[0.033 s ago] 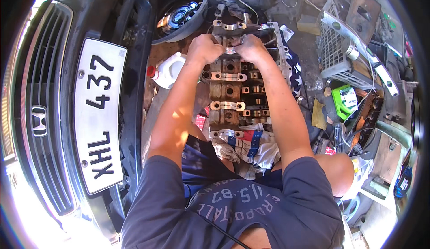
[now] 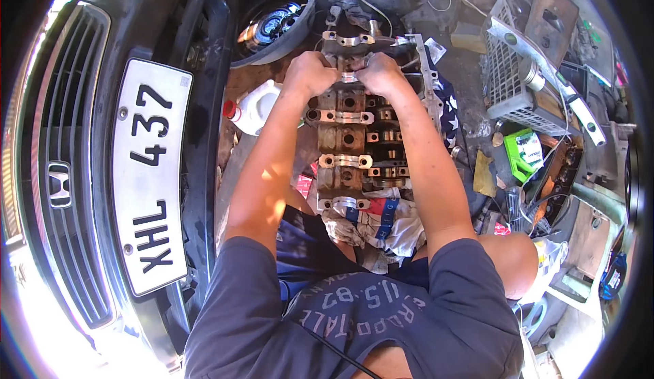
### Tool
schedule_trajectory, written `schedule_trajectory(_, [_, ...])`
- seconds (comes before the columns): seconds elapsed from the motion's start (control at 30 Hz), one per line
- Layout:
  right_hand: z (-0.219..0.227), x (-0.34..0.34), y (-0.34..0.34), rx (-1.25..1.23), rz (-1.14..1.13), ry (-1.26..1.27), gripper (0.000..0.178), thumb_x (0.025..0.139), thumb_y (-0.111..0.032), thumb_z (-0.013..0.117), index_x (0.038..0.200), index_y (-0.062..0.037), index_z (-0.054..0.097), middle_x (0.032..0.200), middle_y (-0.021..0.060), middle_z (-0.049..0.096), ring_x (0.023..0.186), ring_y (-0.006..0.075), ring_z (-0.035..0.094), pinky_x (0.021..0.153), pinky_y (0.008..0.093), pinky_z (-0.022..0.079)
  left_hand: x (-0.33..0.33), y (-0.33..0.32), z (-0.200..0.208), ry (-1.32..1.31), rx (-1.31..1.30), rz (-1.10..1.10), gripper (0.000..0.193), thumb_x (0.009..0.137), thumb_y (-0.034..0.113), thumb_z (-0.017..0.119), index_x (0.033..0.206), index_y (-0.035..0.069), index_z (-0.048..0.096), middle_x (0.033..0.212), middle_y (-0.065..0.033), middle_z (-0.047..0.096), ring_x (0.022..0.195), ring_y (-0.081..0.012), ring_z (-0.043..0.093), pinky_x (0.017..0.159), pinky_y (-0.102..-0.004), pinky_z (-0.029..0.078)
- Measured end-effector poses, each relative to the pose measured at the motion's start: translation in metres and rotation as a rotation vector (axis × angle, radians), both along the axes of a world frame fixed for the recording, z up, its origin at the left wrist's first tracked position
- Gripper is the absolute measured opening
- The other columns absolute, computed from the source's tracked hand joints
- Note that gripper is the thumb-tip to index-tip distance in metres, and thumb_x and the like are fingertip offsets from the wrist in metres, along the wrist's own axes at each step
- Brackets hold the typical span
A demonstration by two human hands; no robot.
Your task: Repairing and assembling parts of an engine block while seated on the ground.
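Observation:
An engine block (image 2: 332, 139) lies in front of me with its row of bearing saddles facing up. My left hand (image 2: 311, 74) and my right hand (image 2: 381, 74) are closed at either end of the second saddle from the far end. Between them shows a shiny curved bearing shell (image 2: 349, 77), its ends pinched by my fingers, whose tips are partly hidden. Nearer saddles carry similar bright curved surfaces, such as the bearing saddle (image 2: 346, 162) toward me. Crankcase openings show right of the saddles, partly behind my right forearm.
A car's front bumper (image 2: 204, 140) runs along the left. A black tub (image 2: 310, 11) with metal parts stands far left, near a white jug (image 2: 262, 106) with a red cap. Cloth (image 2: 402, 226) lies at the block's near end. On the right are a grey crate (image 2: 507, 72) and a green container (image 2: 523, 154).

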State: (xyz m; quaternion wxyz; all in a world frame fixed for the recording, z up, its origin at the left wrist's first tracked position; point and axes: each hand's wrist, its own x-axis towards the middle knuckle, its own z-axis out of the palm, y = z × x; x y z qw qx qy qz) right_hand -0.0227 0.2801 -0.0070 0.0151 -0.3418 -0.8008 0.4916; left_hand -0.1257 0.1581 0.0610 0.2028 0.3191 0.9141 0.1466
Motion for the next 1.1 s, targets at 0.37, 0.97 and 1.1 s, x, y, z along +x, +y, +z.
schedule_trajectory(0.37, [0.000, 0.020, 0.006, -0.058, 0.277, 0.242, 0.032, 0.088, -0.013, 0.058, 0.120, -0.0091, 0.062, 0.079, 0.0031, 0.064, 0.058, 0.0092, 0.057, 0.052, 0.0251, 0.048, -0.006, 0.023, 0.025, 0.146, -0.239, -0.492, 0.028, 0.076, 0.023, 0.060, 0.100, 0.013, 0.072, 0.102, -0.0168, 0.067, 0.098, -0.0322, 0.063, 0.088, -0.0371, 0.050])
schedule_trajectory(0.97, [-0.019, 0.041, 0.013, -0.351, 0.062, 0.421, 0.023, 0.085, -0.016, 0.068, 0.102, -0.0005, 0.068, 0.100, 0.0097, 0.068, 0.086, 0.0130, 0.061, 0.076, 0.0281, 0.048, -0.003, -0.032, 0.006, 0.101, 0.188, -0.209, 0.045, 0.067, 0.014, 0.079, 0.106, 0.004, 0.060, 0.100, -0.0122, 0.062, 0.088, -0.0263, 0.062, 0.078, -0.0346, 0.049])
schedule_trajectory(1.1, [-0.027, 0.036, 0.019, -0.610, 0.105, 0.486, 0.024, 0.084, -0.011, 0.070, 0.106, -0.0034, 0.068, 0.098, 0.0044, 0.066, 0.085, 0.0091, 0.058, 0.076, 0.0237, 0.047, 0.001, -0.036, 0.010, -0.158, 0.027, -0.173, 0.051, 0.067, 0.013, 0.078, 0.113, 0.002, 0.059, 0.089, -0.0121, 0.064, 0.078, -0.0202, 0.061, 0.071, -0.0313, 0.050])
